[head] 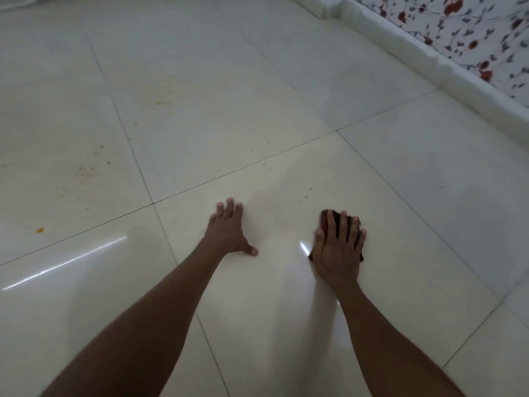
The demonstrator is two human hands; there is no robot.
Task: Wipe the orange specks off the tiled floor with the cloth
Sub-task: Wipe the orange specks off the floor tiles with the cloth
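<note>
The glossy cream tiled floor [257, 110] fills nearly the whole view, crossed by thin dark grout lines and carrying bright streaks of reflected light, with a white skirting ledge [429, 67] and a white wall covering printed with red-brown flowers and grey leaves [472, 32] at the far right. The left hand [229, 230] lies flat on the tile with fingers spread and straight, its grip released and holding nothing; it seems to be propping the person up. The right hand [339, 247] presses down with straight fingers on a dark, reddish-brown bunched cloth [332, 222], which sits on the floor under the palm and peeks out beyond the fingertips; it is a flat press, not a clench. The nearest small orange specks [308, 190] lie just beyond the cloth on the same tile, and a larger orange fleck [39, 230], another fleck [158, 103] and a faint yellowish smear [86, 170] lie well apart to the left. The main risk, as I judge it, is that a wet-looking shiny tile lets the propping palm slide out under body weight. A flat press may also let the cloth slip out or smear the specks into streaks, and the far-left marks could be missed since they sit outside the current reach. No brand, label or readable writing appears anywhere.
</note>
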